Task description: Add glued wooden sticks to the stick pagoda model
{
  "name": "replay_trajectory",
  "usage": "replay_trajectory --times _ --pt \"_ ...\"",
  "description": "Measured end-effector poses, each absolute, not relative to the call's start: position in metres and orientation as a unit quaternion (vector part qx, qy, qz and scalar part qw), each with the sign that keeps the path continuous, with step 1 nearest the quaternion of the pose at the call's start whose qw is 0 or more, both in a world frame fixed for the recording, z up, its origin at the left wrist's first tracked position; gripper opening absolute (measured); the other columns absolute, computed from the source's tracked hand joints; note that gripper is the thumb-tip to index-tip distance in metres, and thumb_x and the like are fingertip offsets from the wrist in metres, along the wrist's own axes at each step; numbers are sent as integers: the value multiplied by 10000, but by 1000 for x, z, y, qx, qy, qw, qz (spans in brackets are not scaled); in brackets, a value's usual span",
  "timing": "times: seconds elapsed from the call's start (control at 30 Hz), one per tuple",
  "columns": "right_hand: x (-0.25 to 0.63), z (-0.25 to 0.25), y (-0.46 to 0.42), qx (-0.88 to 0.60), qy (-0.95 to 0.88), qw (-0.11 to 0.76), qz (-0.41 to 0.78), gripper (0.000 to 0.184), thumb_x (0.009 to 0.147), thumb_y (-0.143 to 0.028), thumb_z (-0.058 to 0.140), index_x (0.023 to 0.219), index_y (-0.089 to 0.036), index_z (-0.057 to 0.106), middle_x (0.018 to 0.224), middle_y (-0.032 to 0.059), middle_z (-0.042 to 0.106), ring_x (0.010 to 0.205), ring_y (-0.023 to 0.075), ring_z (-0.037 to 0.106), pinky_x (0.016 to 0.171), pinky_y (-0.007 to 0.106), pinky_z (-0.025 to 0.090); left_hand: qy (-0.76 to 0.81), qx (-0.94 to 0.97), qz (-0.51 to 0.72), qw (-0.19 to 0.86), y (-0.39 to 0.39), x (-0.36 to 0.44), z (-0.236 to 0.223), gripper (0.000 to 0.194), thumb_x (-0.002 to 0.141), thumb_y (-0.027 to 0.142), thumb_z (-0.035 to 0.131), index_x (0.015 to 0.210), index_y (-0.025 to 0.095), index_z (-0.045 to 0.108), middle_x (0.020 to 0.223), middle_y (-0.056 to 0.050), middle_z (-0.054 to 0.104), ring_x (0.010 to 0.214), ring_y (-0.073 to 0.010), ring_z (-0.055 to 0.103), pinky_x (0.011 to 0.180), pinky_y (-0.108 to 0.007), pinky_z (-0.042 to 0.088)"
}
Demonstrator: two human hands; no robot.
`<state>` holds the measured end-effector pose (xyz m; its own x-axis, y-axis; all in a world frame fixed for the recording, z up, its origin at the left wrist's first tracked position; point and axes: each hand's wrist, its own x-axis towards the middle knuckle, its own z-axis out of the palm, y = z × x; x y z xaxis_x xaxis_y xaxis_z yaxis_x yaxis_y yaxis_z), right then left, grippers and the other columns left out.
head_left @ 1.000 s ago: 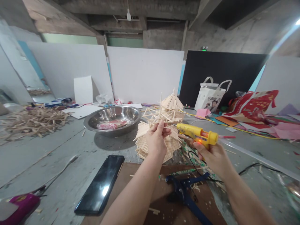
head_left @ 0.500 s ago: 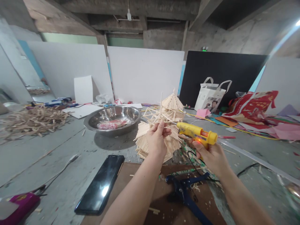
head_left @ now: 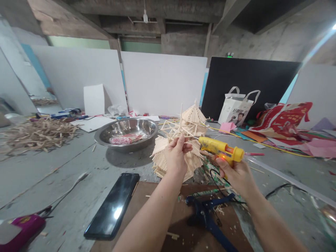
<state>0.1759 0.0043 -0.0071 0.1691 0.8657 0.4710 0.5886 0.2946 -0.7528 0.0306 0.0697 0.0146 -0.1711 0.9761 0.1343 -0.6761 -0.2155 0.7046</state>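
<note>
Small dabs of glue, a steady pinch, and fingers out of the nozzle's way

The stick model (head_left: pixel 194 161) stands on the grey surface straight ahead, just right of the steel bowl (head_left: pixel 151 131), its pointed roof (head_left: pixel 193 114) at the back. The left hand (head_left: pixel 176 154) has thumb and fingertips pinched together at the near side of the model; whether a loose stick sits between them, I cannot tell. The right hand (head_left: pixel 238 175) is wrapped around the yellow glue gun (head_left: pixel 219 147), whose nozzle (head_left: pixel 196 137) points at the joint area, close to the left fingertips. No bead of glue can be made out.

That closeness is probably the main risk: the tip is likely hot, so the left fingers do best gripping as far from it as the joint allows. A light squeeze of the trigger should do, since a large blob could run between the thin sticks and smear the rows. Once glue is down, the piece wants to be held motionless until it sets, and the gun drawn off with a small twist to break any thread.

The upright stick (head_left: pixel 181 114) looks easy to knock, so a low approach from the side suits the gun. Its black cord (head_left: pixel 213 172) loops near the model and should have slack, clear of the blue cutter (head_left: pixel 206 217).
</note>
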Motion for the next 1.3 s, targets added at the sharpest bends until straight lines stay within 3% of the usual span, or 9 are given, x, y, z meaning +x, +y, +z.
replay_trajectory --times 0.2,0.5,0.63,0.97,1.3 --pt "177 -5 4 -591 -628 481 157 375 720 -489 445 722 -138 578 411 -19 474 375 102 434 401 221 358 257 293 719 575 69 30 15 239 555 315 656 659 111 588 607 -7 583 421 -51 508 441 -188 422" --pt "171 1 -3 -539 -640 504 214 327 728 -456 454 769 -149 557 439 -20 481 391 109 444 400 224 360 248 291 716 585 70 32 13 220 576 304 645 657 109 584 604 -2 576 416 -52 500 433 -190 413" --pt "166 10 -1 -560 -659 474 169 366 709 -494 452 644 -154 570 403 -10 482 371 108 436 381 220 342 239 288 720 585 70 32 12 206 572 301 643 630 114 576 555 14 550 417 -54 499 440 -189 411" --pt "150 43 7 -550 -741 375 94 297 731 -442 450 587 -192 524 358 -39 434 342 95 398 346 208 287 223 284 730 580 72 34 10 147 575 260 614 576 125 555 488 25 522 419 -72 500 446 -205 417" --pt "148 44 14 -555 -749 355 65 247 740 -431 447 709 -199 527 376 -50 444 347 104 409 377 220 301 216 274 728 590 71 33 11 157 566 254 638 596 117 566 498 18 539 403 -70 496 421 -195 412"
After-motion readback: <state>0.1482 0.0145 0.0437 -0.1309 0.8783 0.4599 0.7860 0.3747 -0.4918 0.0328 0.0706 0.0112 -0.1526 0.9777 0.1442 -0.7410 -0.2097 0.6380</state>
